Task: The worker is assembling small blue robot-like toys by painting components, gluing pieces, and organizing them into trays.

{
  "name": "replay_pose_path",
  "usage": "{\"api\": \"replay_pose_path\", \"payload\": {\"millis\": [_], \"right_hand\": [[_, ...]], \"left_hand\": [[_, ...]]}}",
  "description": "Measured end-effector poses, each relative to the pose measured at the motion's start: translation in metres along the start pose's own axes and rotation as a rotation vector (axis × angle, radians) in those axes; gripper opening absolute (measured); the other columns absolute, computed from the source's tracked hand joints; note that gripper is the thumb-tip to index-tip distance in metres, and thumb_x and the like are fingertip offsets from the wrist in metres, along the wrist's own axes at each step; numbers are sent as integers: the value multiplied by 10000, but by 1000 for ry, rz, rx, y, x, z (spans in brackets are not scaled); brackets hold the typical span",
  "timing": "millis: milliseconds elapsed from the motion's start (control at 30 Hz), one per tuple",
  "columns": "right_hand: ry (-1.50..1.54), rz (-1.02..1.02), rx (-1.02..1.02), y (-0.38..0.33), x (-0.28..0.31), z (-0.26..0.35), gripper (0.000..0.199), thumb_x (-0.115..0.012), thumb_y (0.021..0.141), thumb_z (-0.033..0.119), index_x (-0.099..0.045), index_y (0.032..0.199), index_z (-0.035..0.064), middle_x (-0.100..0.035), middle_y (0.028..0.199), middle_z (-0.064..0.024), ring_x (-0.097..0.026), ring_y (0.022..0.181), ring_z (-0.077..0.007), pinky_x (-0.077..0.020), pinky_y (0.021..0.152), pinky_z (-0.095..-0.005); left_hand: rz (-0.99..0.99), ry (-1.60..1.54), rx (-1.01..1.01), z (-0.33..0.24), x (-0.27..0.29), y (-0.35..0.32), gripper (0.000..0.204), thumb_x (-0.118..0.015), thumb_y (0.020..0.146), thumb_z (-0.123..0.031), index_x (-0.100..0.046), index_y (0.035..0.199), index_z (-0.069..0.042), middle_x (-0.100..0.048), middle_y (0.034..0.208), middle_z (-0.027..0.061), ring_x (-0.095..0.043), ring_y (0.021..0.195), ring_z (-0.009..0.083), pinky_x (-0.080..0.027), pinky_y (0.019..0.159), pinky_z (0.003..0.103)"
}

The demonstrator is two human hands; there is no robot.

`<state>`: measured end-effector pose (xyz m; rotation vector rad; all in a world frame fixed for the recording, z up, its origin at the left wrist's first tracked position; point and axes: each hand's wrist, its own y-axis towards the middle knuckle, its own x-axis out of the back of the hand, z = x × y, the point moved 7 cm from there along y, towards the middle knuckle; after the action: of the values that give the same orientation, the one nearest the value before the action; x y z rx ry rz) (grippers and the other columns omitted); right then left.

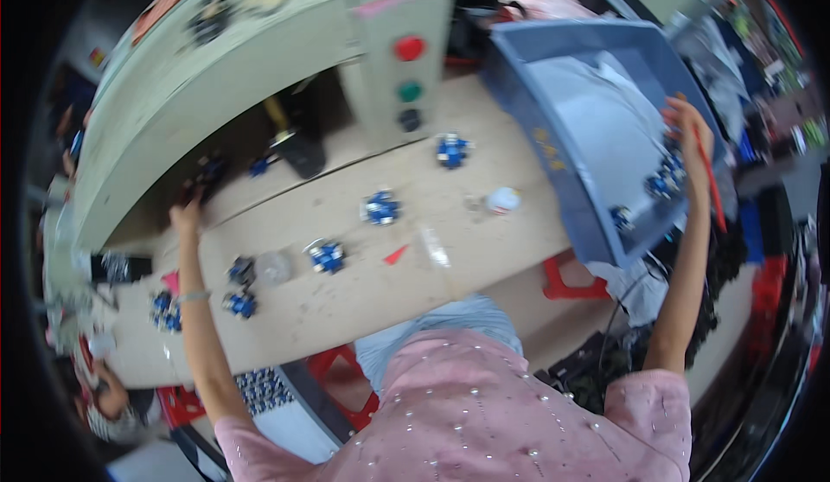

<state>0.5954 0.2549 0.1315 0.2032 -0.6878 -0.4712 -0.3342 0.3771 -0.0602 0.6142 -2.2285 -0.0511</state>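
Apparently, your work was only part done: knobbly blue-and-silver parts [666, 177], seemingly metal, lay in the rectangular blue plastic tray [520, 97], while 3 similar pieces [380, 208] sat in a row across the flat beige bench [290, 313]. Your left hand [184, 216] was near the opening of the pale-green machine [190, 110]; your right hand [689, 127] was at the tray's right side. Whether either hand's fingers were parted or clamped, I couldn't tell.

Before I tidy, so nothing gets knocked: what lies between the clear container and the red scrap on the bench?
In the head view, one blue-and-white part lies between the clear container and the red scrap, apart from both.
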Motion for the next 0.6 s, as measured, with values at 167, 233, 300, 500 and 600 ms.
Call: {"api": "replay_pose_path", "payload": {"millis": [167, 233, 300, 500, 600], "right_hand": [[-267, 101, -67, 36, 9, -82, 357, -508, 930, 361, -645, 1052, 55, -661, 906, -55, -609, 826, -129, -489, 685, -258], [-354, 143, -106, 38, 8, -99, 346, -512, 928, 351, -648, 1041, 54, -661, 894, -52, -611, 823, -127, -489, 681, -259], [-278, 191, -112, 40, 5, -110, 338, -509, 931, 354, -652, 1028, 63, -659, 870, -39, -600, 796, -119, -480, 669, -255], [-36, 258, 18, -22, -11, 11, 702, -268, 939, 600, -614, 1134, 21, -614, 842, -48, -535, 781, -110, -404, 745, -254], [174, 477, 147, -87, -46, 121, 913, -100, 888, 695, -637, 821, -41, -567, 752, -78, -542, 706, -136, -395, 660, -259]], "left_hand": [[115, -186, 2, -17, -17, 14, 441, -730, 774, -206, -604, 1135, 14, -637, 985, 48, -557, 783, 109, -440, 646, 244], [113, -182, 65, -14, -18, 10, 423, -734, 767, -202, -616, 1111, 14, -634, 934, 35, -536, 734, 94, -427, 600, 237], [140, -135, 48, -15, -11, 5, 289, -720, 766, -201, -669, 978, -11, -602, 758, -28, -513, 610, 69, -380, 508, 212], [-52, 366, 69, -36, -6, -16, 574, -699, 688, -461, -635, 766, 105, -625, 691, 268, -656, 714, 365, -484, 658, 440], [-175, 207, -170, -73, -21, -18, 438, -689, 737, -329, -604, 1057, -43, -654, 869, 228, -614, 877, 428, -484, 765, 439]]}}
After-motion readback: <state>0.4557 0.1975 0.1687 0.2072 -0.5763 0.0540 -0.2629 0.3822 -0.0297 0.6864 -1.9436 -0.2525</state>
